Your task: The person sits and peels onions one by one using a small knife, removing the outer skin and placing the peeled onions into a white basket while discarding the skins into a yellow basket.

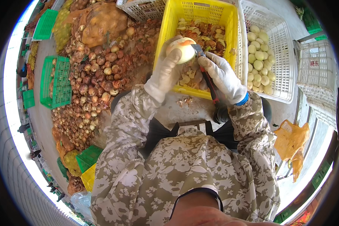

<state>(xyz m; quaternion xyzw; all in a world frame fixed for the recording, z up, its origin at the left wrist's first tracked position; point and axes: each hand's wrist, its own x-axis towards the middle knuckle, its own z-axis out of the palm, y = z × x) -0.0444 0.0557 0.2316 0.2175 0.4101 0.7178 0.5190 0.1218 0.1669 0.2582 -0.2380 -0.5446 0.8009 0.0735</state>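
My left hand (168, 66), in a soiled white glove, is closed around a mostly peeled onion (183, 50) with an orange-brown patch of skin on top. In my gloved right hand (221, 75) is a red-and-black utility knife (208, 80), its blade end against the onion's right side. Both hands are above a yellow plastic crate (199, 4) that holds onion skins (206, 36). Right of it, a white crate (285, 53) contains many peeled pale onions (258, 55).
Unpeeled onions (93, 76) lie heaped on the floor at left, beside a green crate (60, 82) and a full orange mesh sack (101, 25). Stacked white crates (315, 63) stand at far right, above an orange mesh bag (289, 139). Another white crate (144, 11) is behind the yellow one.
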